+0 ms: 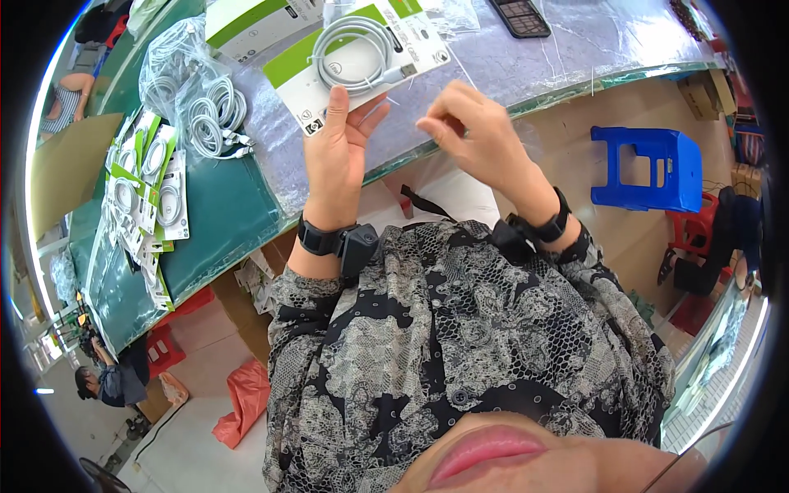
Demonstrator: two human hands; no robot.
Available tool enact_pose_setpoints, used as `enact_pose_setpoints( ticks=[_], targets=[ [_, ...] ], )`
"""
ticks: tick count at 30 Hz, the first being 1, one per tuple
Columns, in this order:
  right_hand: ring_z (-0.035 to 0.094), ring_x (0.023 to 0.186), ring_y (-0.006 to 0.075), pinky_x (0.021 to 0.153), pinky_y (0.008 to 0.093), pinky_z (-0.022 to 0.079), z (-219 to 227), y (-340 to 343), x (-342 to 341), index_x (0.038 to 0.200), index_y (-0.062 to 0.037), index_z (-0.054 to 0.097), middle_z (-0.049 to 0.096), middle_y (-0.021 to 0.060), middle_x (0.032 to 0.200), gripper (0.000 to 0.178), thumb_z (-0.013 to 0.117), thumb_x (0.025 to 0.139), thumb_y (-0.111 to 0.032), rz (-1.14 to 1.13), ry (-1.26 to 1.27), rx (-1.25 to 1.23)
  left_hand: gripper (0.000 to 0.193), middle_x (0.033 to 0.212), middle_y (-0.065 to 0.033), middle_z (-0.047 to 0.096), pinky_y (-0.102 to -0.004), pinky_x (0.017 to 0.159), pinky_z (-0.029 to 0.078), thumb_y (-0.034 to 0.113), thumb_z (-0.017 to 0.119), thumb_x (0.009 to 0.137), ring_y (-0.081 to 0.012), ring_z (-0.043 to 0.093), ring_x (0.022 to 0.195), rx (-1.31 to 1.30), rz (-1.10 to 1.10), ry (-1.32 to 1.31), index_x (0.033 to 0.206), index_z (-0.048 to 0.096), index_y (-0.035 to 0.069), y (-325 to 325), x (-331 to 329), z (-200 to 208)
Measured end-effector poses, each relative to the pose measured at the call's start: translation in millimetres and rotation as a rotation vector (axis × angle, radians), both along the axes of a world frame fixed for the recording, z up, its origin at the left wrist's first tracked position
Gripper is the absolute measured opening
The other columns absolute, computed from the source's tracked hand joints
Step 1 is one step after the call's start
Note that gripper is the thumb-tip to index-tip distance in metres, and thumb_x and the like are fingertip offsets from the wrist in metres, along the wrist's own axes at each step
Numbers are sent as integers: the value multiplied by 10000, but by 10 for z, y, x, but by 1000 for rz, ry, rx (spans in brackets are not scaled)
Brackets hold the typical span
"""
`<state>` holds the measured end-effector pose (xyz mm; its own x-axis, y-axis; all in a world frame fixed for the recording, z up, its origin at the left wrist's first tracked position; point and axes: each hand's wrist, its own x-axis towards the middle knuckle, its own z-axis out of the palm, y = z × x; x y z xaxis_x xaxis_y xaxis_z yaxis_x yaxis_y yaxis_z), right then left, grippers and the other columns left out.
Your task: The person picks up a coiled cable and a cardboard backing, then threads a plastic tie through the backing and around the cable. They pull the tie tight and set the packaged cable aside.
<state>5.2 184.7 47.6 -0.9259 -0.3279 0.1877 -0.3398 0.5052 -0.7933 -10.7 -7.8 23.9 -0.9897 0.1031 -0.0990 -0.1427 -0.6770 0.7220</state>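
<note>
It is bright. The shiny table (592,48) has pale glare. Edges bend, and corners are black.

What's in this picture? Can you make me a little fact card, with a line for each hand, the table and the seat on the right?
Left hand: holds white-and-green card with coiled cable
Right hand: fingers curled, apart from card; can't tell if holding anything
Table, left side: pile of carded cables, loose cables
Seat: blue stool

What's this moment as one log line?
Left hand: holds card with coiled cable | right hand: curled, off card | carded cables: piled at left
</note>
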Motion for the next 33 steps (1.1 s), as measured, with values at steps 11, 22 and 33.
enact_pose_setpoints(
  ticks=[11,22,33],
  targets=[
    [566,845,224,733,315,493,23,-11,-250,977,-91,674,542,88,1083,277,715,712,-23,-15,630,63,431,1222,-165,532,-435,937,510,0,516,895,-286,582,1081,4,-166,61,1303,383,-29,28,149,98],
    [580,886,212,723,305,505,64,-137,-196,941,-73,671,554,91,1059,218,710,735,-13,-40,566,-133,426,1202,-135,553,-388,866,547,-11,524,885,-248,602,1041,-14,-65,91,1293,403,-7,7,186,79],
    [552,858,224,717,306,472,110,-54,-258,910,-59,628,540,46,848,244,688,692,34,168,670,7,357,1155,-106,585,-335,804,563,13,537,902,-213,625,975,93,-2,-42,1251,465,21,55,192,-57]
  ],
)
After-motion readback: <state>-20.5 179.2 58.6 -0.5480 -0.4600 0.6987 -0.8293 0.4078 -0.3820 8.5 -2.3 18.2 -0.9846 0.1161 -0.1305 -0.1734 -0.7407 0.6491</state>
